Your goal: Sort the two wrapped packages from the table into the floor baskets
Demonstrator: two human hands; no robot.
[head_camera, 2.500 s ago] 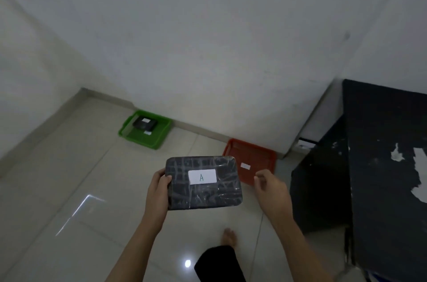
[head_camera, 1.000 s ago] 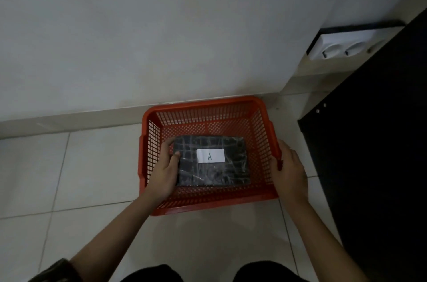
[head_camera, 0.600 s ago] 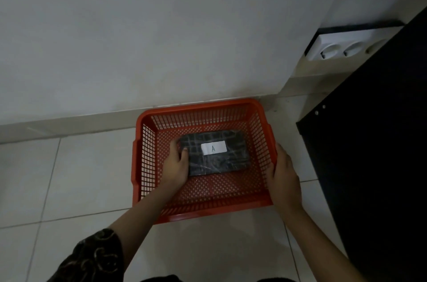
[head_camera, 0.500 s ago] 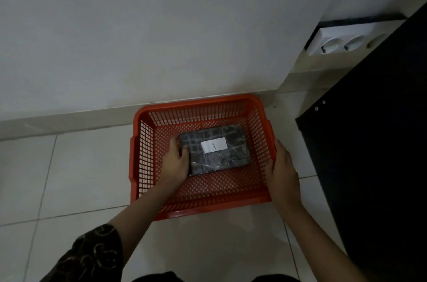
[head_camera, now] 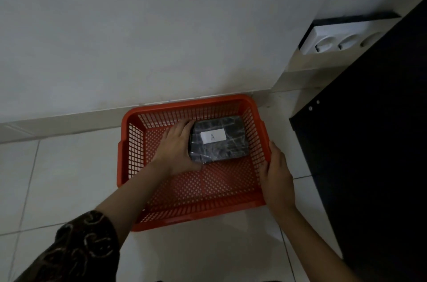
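Since half a second ago, the package (head_camera: pixel 219 140) has been slid toward the far right corner of the red basket (head_camera: pixel 191 214), and the left hand (head_camera: pixel 176 147) has gone with it. Now the package is lying flat on the basket's perforated floor, close to the far wall and the right wall, leaving the near half of the basket bare. It is showing dark, glossy wrap, and its white label (head_camera: pixel 213 136), marked with the letter A, is facing up.

Reaching in over the near rim, the left hand is curling around the package's left end, thumb at the near corner and fingers along the far side; it is grasping the package, not yet letting go. A dark patterned sleeve (head_camera: pixel 78 249) is covering that arm above the elbow, near the bottom left of the view.

Outside the basket, the right hand (head_camera: pixel 276 173) is pressing against the right wall near its rim, fingers pointing away from the person. Whether it is clenching the rim or only resting flat against it is something I cannot tell.

On the pale tiled floor (head_camera: pixel 57 177), the basket is sitting with its far side just beside the wall's skirting. To its right, a dark desk (head_camera: pixel 369 143) is filling the edge of the view. Beyond that, a white power strip (head_camera: pixel 335 39) with round sockets is showing by the wall.
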